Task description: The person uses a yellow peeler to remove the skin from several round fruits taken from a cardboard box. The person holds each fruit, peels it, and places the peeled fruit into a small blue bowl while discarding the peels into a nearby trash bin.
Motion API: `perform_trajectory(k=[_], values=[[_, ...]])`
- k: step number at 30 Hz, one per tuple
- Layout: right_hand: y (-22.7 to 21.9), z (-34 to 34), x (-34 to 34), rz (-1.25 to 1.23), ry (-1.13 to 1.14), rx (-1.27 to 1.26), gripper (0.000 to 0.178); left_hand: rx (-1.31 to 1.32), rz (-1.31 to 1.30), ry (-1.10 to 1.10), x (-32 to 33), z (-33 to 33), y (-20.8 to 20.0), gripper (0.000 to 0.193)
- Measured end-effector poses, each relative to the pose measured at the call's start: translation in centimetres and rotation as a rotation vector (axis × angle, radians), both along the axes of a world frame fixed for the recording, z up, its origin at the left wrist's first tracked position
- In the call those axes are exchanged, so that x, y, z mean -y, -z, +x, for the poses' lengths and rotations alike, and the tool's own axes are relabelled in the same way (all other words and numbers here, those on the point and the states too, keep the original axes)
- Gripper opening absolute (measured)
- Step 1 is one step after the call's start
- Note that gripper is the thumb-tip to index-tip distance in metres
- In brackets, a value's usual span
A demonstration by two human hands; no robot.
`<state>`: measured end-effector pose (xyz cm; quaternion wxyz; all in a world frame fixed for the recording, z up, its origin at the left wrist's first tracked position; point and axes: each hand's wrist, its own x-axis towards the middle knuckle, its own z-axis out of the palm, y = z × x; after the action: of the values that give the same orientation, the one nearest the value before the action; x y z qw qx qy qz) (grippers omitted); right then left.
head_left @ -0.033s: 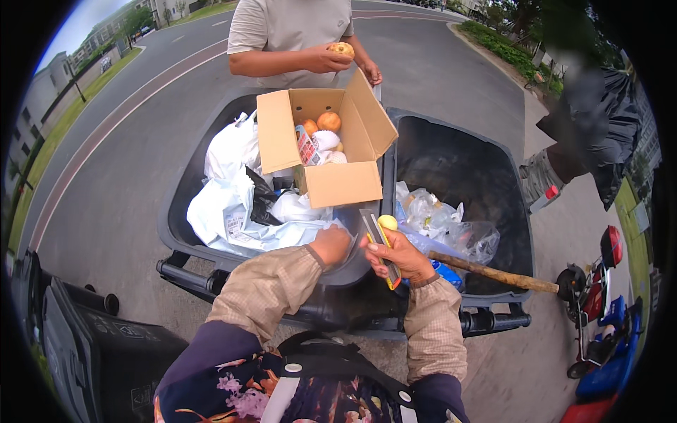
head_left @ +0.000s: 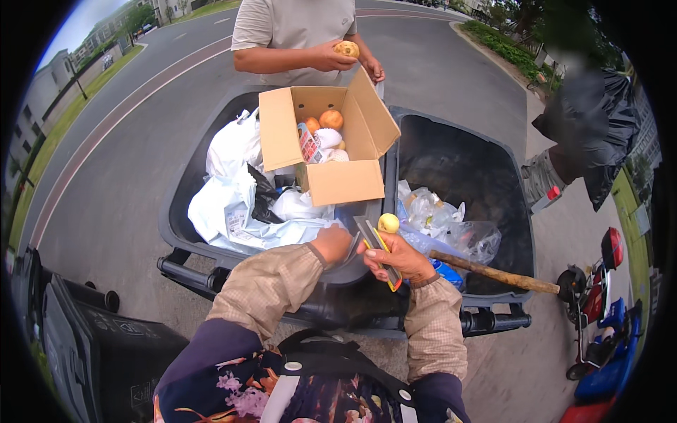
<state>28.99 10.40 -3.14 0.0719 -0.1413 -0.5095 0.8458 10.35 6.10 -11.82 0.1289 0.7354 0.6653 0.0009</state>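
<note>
My right hand [head_left: 398, 258] is closed round a yellow-and-black utility knife [head_left: 381, 248], its wide blade out and pointing up and away. My left hand [head_left: 333, 244], closed, is on the edge of a pale plastic bag [head_left: 273, 236] at the near rim of the left bin [head_left: 169, 211]; its fingertips are hidden. Beyond my hands, an open cardboard box [head_left: 345, 183] rests tilted over the bags, with orange fruit [head_left: 331, 119] and white foam-netted pieces inside. Just past the knife is a yellow-green round fruit [head_left: 388, 223].
Opposite me a person [head_left: 296, 28] holds a round yellowish fruit [head_left: 346, 49]. The right bin [head_left: 458, 141] contains clear bags [head_left: 472, 240] and a wooden stick [head_left: 493, 273] lying across its near rim. Another bin [head_left: 92, 345] stands at left, a red scooter [head_left: 599, 303] at right.
The knife's blade has tipped a little to the left in my right hand. The other person's fruit has shifted slightly right in view. My left hand stays in place.
</note>
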Motion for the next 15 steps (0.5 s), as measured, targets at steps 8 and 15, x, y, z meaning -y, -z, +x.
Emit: perform_trajectory(k=[8, 15], values=[[0.1, -0.1, 0.5, 0.164, -0.356, 0.021, 0.027, 0.079, -0.077, 0.099, -0.6, -1.3, 1.4, 0.024], [0.5, -0.1, 0.5, 0.155, -0.346, 0.006, 0.026, 0.115, -0.156, 0.136, -0.5, -1.2, 0.6, 0.023]])
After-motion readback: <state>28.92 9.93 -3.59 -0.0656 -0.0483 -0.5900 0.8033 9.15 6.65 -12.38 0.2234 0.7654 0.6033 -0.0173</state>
